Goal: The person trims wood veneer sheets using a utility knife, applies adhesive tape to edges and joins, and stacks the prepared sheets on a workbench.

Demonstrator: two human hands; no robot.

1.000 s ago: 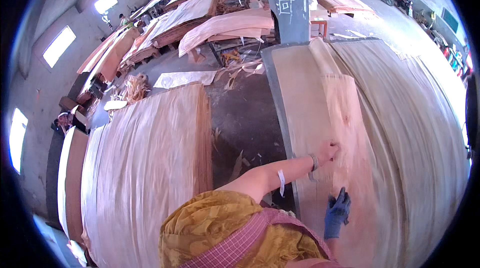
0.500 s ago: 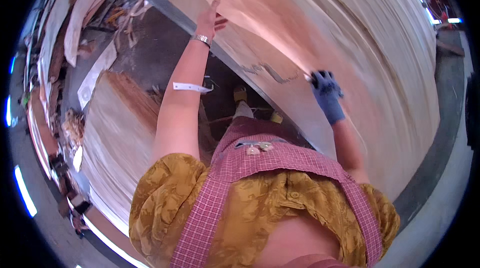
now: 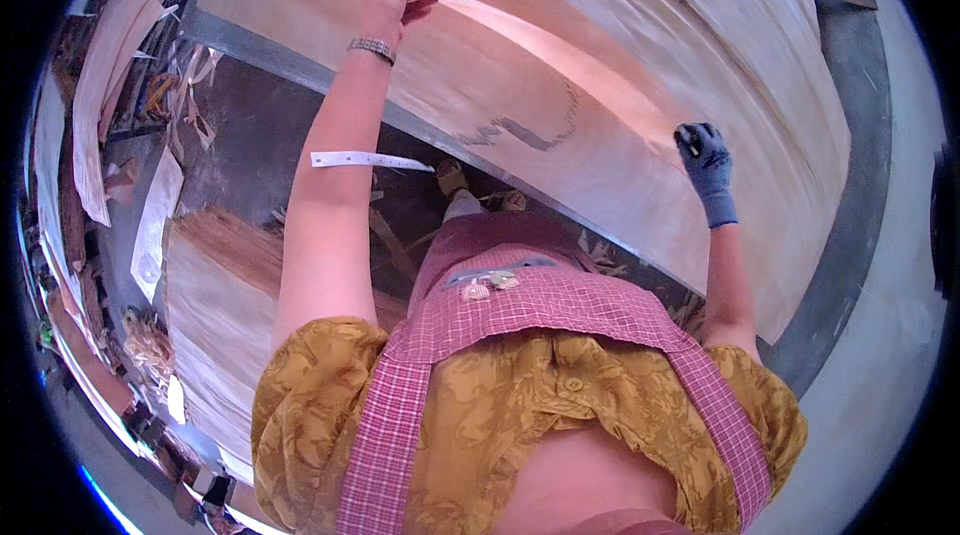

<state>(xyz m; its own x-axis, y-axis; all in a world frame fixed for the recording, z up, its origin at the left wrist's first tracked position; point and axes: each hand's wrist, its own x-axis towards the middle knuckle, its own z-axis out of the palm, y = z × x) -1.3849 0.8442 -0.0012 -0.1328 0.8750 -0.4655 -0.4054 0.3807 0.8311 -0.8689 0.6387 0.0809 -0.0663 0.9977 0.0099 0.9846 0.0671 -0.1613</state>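
The sheet's (image 3: pixel 560 30) near edge is met by the bare left hand (image 3: pixel 390 13) at 11 o'clock; its thumb and bent fingers are kept apart, and whether the edge is gripped between them cannot be told. At 2 o'clock the right hand (image 3: pixel 706 157), covered by a blue-grey glove (image 3: pixel 712 180), is curled closed, with the edge pinched at its fingertips. Between the two hands the sheet is stretched from 11 to 2 o'clock, its edge bowed and brightly lit.

A watch (image 3: pixel 372 47) is worn on the left wrist, and a white strip (image 3: pixel 365 160) is seen across that forearm at 10 o'clock. Beneath the sheet, a pale layer (image 3: pixel 450 85) is marked by a jagged dark patch (image 3: pixel 530 134) at 1 o'clock. Around the centre, a checked apron (image 3: pixel 560 300) is worn over a mustard shirt (image 3: pixel 470 415). Toward 8 o'clock, a second stack (image 3: pixel 205 325) is flanked by curled shavings (image 3: pixel 147 340).
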